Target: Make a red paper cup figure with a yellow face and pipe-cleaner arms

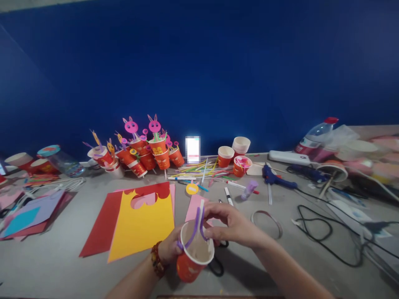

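A red paper cup (189, 270) with a white inside is tilted toward me near the table's front. My left hand (171, 246) is closed around its left side. A white straw (201, 207) stands up at the cup's far side, with a bent purple pipe cleaner (192, 236) beside it, running over the rim. My right hand (230, 224) is closed at the right rim, thumb and finger pinching the pipe cleaner's right part. Partly hidden behind the cup are black scissor handles (217, 269). Beyond lie pink paper (193, 208) and a yellow rabbit-head cutout (192, 189).
Yellow paper (145, 226) and red paper (101, 228) lie at left. Decorated cups (162, 160) line the wall near a pile of colored sticks (199, 168). At right are a blue glue gun (276, 177), a tape ring (267, 212) and a black cable (330, 259).
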Demonstrator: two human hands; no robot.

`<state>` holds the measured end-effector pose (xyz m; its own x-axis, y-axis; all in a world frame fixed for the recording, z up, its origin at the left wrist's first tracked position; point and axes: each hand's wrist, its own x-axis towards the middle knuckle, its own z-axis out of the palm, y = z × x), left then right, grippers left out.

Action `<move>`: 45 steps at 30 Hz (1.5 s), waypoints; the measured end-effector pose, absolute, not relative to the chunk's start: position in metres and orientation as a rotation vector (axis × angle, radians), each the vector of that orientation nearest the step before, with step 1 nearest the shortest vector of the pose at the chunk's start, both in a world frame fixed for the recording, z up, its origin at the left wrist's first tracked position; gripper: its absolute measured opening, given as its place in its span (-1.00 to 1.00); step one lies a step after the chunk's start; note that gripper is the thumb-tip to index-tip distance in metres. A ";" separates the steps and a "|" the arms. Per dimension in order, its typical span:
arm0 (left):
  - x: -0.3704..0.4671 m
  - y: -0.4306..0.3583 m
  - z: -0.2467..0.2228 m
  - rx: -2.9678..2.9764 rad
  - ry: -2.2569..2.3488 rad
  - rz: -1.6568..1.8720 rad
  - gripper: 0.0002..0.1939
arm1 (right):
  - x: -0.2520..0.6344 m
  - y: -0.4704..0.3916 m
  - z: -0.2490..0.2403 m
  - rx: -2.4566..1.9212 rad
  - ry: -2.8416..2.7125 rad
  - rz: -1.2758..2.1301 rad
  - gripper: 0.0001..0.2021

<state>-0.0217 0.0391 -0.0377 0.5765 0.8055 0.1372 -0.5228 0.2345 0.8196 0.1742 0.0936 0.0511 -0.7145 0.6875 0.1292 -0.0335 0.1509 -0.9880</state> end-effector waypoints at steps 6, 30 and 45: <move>-0.016 0.038 -0.038 0.878 0.385 0.925 -0.12 | 0.174 0.088 0.047 -0.693 -1.884 1.578 -0.71; -0.013 0.036 -0.049 0.878 0.477 1.002 -0.20 | 0.178 0.081 0.042 -0.851 -1.979 1.145 -0.78; -0.015 0.040 -0.031 0.994 0.707 1.180 -0.36 | 0.157 0.059 0.045 -0.529 -2.134 0.298 -0.82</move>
<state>-0.0149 0.0401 -0.0311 0.2602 0.9645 0.0454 -0.4149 0.0693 0.9072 0.1574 0.0587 0.0445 -0.5122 0.4747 0.7158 0.2602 0.8800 -0.3974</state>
